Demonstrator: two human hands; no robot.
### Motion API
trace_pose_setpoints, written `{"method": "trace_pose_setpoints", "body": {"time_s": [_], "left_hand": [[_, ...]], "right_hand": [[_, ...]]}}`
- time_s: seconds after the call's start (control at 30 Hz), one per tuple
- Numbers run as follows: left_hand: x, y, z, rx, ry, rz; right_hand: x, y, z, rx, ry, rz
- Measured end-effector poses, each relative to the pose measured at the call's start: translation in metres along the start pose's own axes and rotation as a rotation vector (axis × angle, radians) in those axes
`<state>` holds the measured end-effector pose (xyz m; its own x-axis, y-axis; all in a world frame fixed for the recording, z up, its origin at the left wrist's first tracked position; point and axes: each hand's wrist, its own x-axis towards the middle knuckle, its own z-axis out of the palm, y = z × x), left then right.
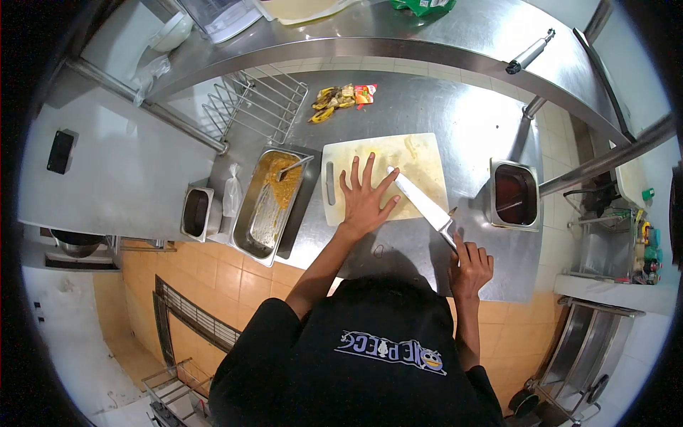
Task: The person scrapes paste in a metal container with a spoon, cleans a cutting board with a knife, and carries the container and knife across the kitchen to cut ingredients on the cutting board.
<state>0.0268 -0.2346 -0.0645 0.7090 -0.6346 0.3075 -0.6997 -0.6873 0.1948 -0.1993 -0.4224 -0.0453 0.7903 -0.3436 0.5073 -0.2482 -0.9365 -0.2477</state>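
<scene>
My left hand [364, 203] lies on the white cutting board [427, 153] with its fingers spread, and one fingertip is close to the knife's tip. A kitchen knife [421, 201] slants across the board's right part, its blade pointing up and left. My right hand [470, 269] is wrapped round the handle, just off the board's lower right corner. Yellowish smears mark the board. To its left is a long metal pan [245, 224] holding an orange-brown mash [281, 186] and a utensil [297, 166] that leans on the rim.
Banana peels [327, 103] and a red packet [365, 94] lie behind the board. A metal container of dark liquid [514, 196] stands at right, a smaller one [197, 213] at left. A wire rack [260, 103] stands back left. Overhead runs a steel shelf [427, 32] with a green bag [423, 6].
</scene>
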Motion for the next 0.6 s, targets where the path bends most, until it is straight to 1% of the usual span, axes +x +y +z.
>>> {"method": "trace_pose_setpoints", "body": {"time_s": [0.2, 0.4, 0.47, 0.5, 0.57, 0.6], "left_hand": [[0.003, -0.004, 0.004, -0.002, -0.019, 0.000], [0.005, -0.008, 0.007, 0.000, 0.013, 0.002], [0.008, -0.011, 0.009, 0.022, -0.027, -0.034], [0.009, -0.017, 0.015, 0.025, -0.021, -0.034], [0.012, -0.030, 0.031, 0.084, -0.029, -0.097], [0.017, -0.034, 0.034, 0.097, -0.048, -0.126]], "right_hand": [[-0.001, 0.000, 0.000, -0.006, -0.016, 0.027], [-0.001, 0.001, -0.002, -0.004, -0.027, 0.030], [-0.005, 0.007, 0.000, -0.041, -0.101, 0.046], [-0.010, 0.008, 0.002, -0.040, -0.095, 0.043], [-0.018, 0.013, 0.006, 0.239, 0.009, 0.227], [-0.017, 0.011, 0.003, 0.319, 0.017, 0.316]]}}
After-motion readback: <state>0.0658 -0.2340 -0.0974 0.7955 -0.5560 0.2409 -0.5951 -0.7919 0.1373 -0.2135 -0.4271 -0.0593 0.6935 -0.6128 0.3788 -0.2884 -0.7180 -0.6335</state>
